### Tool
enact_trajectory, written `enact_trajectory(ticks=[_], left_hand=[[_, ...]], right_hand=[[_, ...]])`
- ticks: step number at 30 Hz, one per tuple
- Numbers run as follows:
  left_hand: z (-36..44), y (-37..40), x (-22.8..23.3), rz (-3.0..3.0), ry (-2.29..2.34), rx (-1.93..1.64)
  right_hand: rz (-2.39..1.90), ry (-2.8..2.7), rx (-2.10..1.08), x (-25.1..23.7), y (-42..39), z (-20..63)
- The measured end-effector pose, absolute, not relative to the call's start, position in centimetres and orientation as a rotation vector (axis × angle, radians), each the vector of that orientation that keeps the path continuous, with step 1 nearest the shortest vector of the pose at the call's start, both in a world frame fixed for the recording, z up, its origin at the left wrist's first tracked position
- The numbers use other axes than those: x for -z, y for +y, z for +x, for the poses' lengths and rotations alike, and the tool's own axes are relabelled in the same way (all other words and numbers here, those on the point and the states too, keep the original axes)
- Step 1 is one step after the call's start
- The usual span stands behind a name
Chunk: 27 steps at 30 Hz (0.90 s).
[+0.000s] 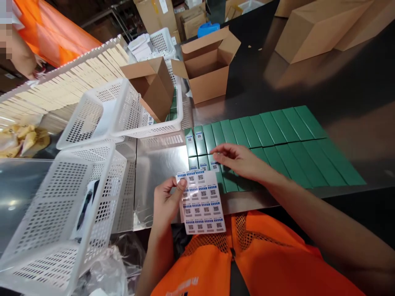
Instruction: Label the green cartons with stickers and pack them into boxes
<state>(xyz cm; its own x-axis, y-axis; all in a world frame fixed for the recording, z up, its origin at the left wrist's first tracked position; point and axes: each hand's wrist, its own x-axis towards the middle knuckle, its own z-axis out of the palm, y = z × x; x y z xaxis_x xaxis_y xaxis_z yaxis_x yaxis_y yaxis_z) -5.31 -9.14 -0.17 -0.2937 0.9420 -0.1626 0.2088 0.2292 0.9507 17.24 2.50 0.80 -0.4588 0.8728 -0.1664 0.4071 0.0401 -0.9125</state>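
Observation:
My left hand point(168, 199) pinches a white sheet of QR-code stickers point(202, 210) between thumb and fingers, tilted in front of the green boxes. The sheet's top right spot has no sticker. Over the boxes, my right hand point(236, 161) is closed, thumb and fingertips together at a single QR sticker point(214, 166). That sticker is against the third box of the front row; whether it is stuck down I cannot tell. Slim green boxes point(285, 125) lie in two rows. Stickers show on the leftmost boxes, such as one back-row box point(189, 147); the sheet hides part of the front row.
White perforated baskets point(101, 158) stand on the left, one with an open carton point(157, 88) in it. Another open carton point(210, 80) sits behind the rows. Closed cartons point(311, 31) are at the back right. A co-worker's arm point(20, 51) is at the upper left.

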Motion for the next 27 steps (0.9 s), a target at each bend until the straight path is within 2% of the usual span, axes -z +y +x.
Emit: enact_trajectory(ticks=[2,8,11,15,22,27], left_hand=[[-5.0,-8.9,0.2,1.125,1.667,-1.096],[-4.9,-8.7,0.5,1.063,1.714,-1.064],[-5.3,-9.1,0.7,0.995,1.713,-1.071],[-5.6,-9.7,1.2,0.961,1.720,-1.083],[-6.3,-10.3,1.6,0.928,1.719,-1.075],[-6.0,-9.7,0.9,1.014,1.741,-1.071]], right_hand=[[-1.087,-1.840,-1.536,-1.3,1.3,17.1],[-0.900,-1.745,-1.465,-2.9,2.7,16.3],[-1.092,-1.624,-1.414,-2.6,7.3,16.1],[-1.451,-1.749,-1.410,-1.7,12.2,15.4],[-1.578,-1.891,-1.290,-1.4,12.9,14.3],[-1.649,-1.988,-1.056,-1.9,13.7,14.1]])
